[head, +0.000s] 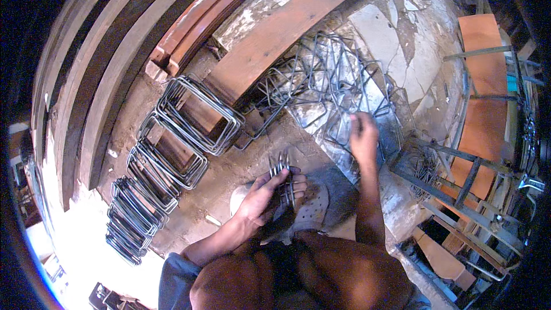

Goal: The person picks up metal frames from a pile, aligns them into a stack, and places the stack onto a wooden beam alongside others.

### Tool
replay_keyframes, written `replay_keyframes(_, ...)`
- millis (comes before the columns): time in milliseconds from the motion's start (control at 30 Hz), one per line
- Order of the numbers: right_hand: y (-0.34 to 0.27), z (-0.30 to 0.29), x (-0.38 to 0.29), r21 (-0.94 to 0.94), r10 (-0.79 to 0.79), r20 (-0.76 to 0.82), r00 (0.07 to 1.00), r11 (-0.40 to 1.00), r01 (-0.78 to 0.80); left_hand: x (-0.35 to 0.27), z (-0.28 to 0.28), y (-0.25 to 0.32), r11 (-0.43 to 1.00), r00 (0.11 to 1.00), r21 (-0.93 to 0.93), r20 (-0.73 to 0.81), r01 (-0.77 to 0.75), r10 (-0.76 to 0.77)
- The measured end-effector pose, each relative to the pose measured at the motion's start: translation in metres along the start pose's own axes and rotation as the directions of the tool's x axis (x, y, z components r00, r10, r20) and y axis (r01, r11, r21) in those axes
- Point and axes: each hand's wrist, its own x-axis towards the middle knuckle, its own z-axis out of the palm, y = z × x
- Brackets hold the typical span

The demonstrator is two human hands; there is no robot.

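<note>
My left hand (271, 193) is closed around several bent metal rod pieces (280, 165), held upright just above my shoe (310, 209). To its right, my right hand (364, 133) is blurred at the near edge of a loose, tangled heap of rectangular steel wire stirrups (327, 73). Whether its fingers hold one of them cannot be told. On the left, bundles of similar rectangular stirrups (198, 114) stand stacked in a row that curves down towards the bright floor.
A wooden plank (275, 38) lies beyond the heap. Long curved-looking beams (125, 51) and reddish wooden pieces (202, 17) lie at the upper left. At the right are a metal frame (467, 176), a bundle of thin wire (424, 176) and orange boards (484, 129).
</note>
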Motion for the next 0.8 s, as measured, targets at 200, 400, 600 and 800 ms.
replay_keyframes(200, -0.028, -0.057, -0.017, 0.444, 0.414, 0.191, 0.89, 0.772, -0.454, 0.013, -0.011, -0.003, 0.99, 0.995, -0.142, 0.097, 0.027, -0.013)
replay_keyframes(400, -0.085, -0.058, -0.074, 0.218, -0.06, 0.4, 0.915, 0.976, -0.031, 0.013, 0.009, 0.008, 0.978, 0.993, -0.197, 0.113, 0.068, -0.046)
replay_keyframes(600, -0.096, -0.064, -0.079, 0.294, -0.299, 0.536, 0.79, 0.943, 0.157, 0.013, -0.018, 0.007, 0.972, 0.989, -0.182, -0.01, -0.146, 0.146)
replay_keyframes(800, 0.02, -0.033, -0.01, 0.002, 0.004, 0.125, 0.992, 1.0, -0.004, 0.005, 0.001, 0.001, 0.993, 0.993, 0.007, -0.033, -0.115, 0.115)
